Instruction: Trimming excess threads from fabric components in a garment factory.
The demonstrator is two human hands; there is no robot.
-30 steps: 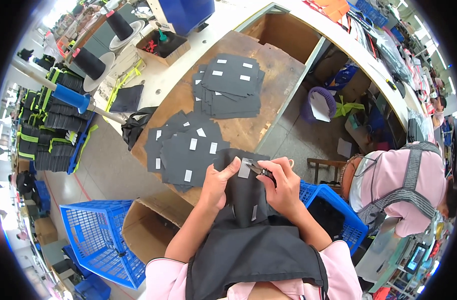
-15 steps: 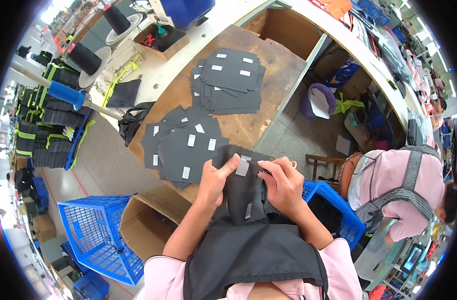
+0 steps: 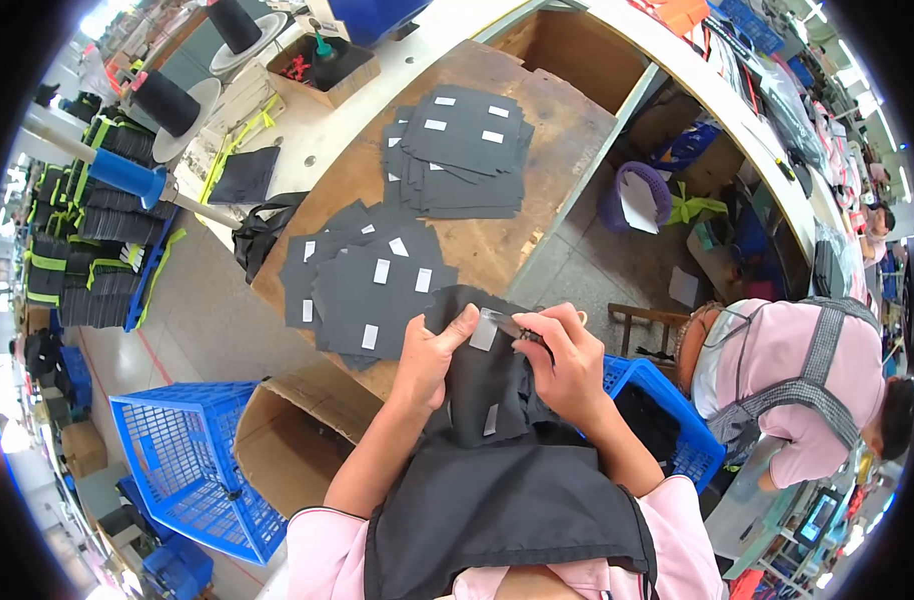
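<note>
The left hand [image 3: 429, 362] is pinching a dark cloth piece [image 3: 464, 385] near the wooden table [image 3: 562, 135], thumb beside a pale patch [image 3: 484, 332]. The right hand [image 3: 567, 362] is closely gripping small snips [image 3: 526, 336], pointing left toward the patch. Two fabric stacks [image 3: 462, 150] are lying beyond.

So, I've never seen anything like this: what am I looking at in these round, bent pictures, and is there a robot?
No robot here, just a person's two bare hands. The pictures come from a wide camera worn on that person's head, looking down; its lens bends straight edges. The left hand grips a piece of dark cloth, thumb on top, beside a white patch. The right hand holds a small dark tool close to that patch. Beyond the hands, a brown wooden table bears similar pieces in a nearer pile and a farther pile.
</note>
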